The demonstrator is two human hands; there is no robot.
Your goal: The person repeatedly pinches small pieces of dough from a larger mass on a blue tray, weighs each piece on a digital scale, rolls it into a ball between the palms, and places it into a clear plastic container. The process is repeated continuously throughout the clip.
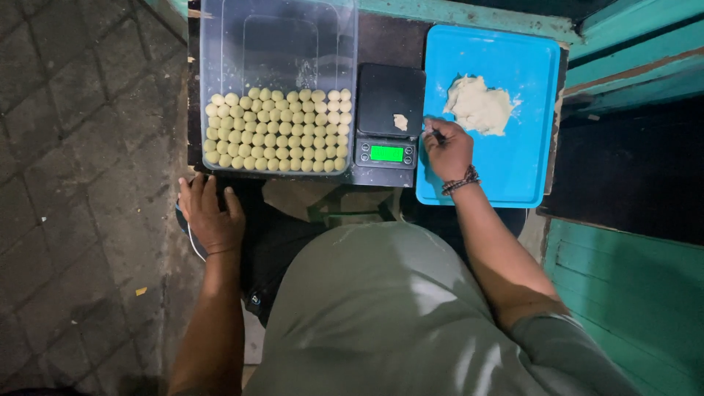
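While the left hand (211,213) is rested with fingers spread, gripping nothing, on the low edge below the dark table (381,44), a clear plastic container (279,44) is seen above it, its near half packed with rows of pale dough balls (277,130). A black digital scale (389,114) with a lit green display is set just right of the container, and a small dough piece (400,122) lies on its platform. The right hand (449,149), nearer by far, is held just right of that piece, fingers closed around a thin dark tool. A larger dough lump (479,105) is left up and right on the blue tray (513,169).
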